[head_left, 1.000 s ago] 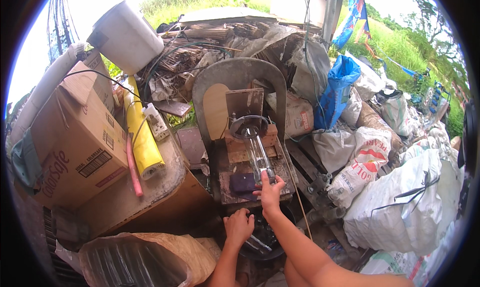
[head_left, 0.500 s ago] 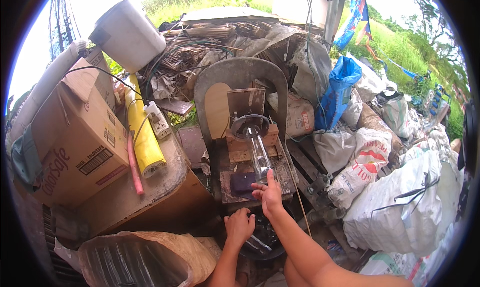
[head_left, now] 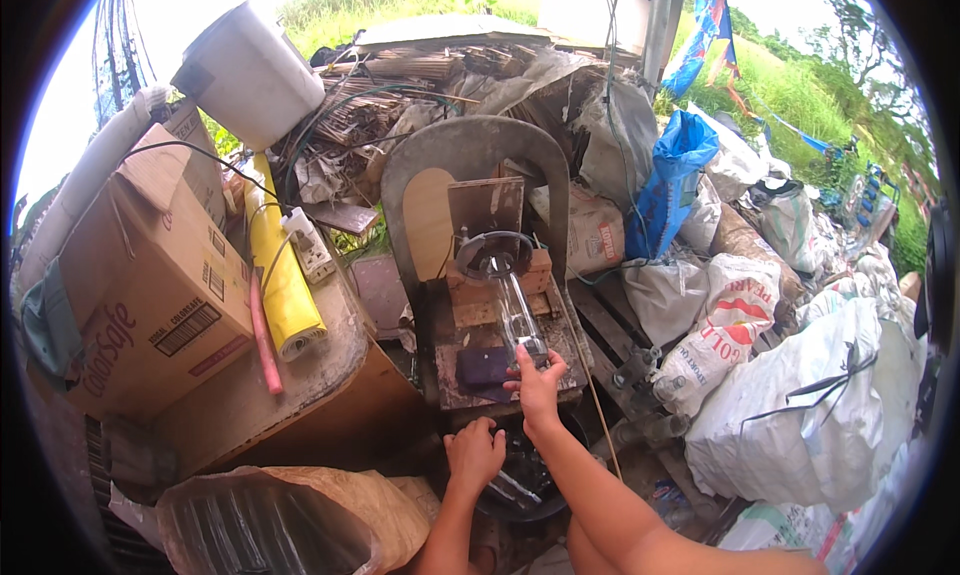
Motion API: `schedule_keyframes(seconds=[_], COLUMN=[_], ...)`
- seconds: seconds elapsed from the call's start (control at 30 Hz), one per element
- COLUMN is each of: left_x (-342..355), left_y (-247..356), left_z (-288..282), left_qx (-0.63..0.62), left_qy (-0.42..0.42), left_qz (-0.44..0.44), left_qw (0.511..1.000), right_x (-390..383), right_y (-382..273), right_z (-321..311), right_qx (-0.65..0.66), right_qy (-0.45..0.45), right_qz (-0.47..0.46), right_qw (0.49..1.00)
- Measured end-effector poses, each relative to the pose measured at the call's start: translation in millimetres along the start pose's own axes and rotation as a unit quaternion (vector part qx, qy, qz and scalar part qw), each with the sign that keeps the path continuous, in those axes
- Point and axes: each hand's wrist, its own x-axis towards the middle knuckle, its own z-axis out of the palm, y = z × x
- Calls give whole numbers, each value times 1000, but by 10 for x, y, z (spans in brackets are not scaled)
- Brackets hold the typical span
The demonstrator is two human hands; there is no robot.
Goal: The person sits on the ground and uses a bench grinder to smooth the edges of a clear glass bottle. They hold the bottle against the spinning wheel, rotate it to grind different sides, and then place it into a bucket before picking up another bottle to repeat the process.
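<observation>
A clear glass bottle (head_left: 514, 310) lies slanted, its far end at a dark round ring (head_left: 494, 256) on a wooden stand (head_left: 540, 272). My right hand (head_left: 540, 387) is closed on the bottle's near end, thumb on top. The stand rests on the seat of a worn grey chair (head_left: 398, 180). Beside the bottle lies a dark purple pad (head_left: 483, 367). My left hand (head_left: 474, 455) is lower and to the left, fingers loosely bent and thumb apart, with nothing visible in it. Close by, a dark basin (head_left: 520, 515) contains clear glass pieces, partly hidden by my arms.
On the left, a wooden table (head_left: 340, 375) bears a cardboard box (head_left: 150, 285), a yellow roll (head_left: 285, 295) and a power strip (head_left: 312, 250). An open brown sack (head_left: 390, 515) stands at the lower left. White sacks (head_left: 800, 415) crowd the right, near a blue bag (head_left: 680, 175).
My right thumb has shifted left across the bottle's near end. The bottle stays at the ring, and my left hand has hardly moved. The whole view has drifted slightly.
</observation>
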Motion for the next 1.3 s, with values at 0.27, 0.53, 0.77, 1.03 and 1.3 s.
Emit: schedule_keyframes(seconds=[0.27, 0.53, 0.77, 1.03, 1.3], left_x=[-12, -22, -18, -6, -13], left_y=[5, 11, 8, 2, -4], left_z=[5, -6, 3, -3, 9], left_qx=[-3, -11, -6, -10, -5], left_qy=[5, 6, 1, 7, 1], left_qz=[7, 7, 4, 9, 5], left_qw=[1000, 1000, 1000, 1000, 1000], right_x=[-31, -18, 0, 40, -5], right_y=[-97, -183, -180, 92, 49], right_z=[4, -29, -102, 40, 55], right_qx=[25, 61, 34, -50, 19], right_qy=[-1, -35, -70, 20, -6], right_qz=[33, 139, 152, -23, -18], right_qw=[999, 988, 985, 998, 1000])
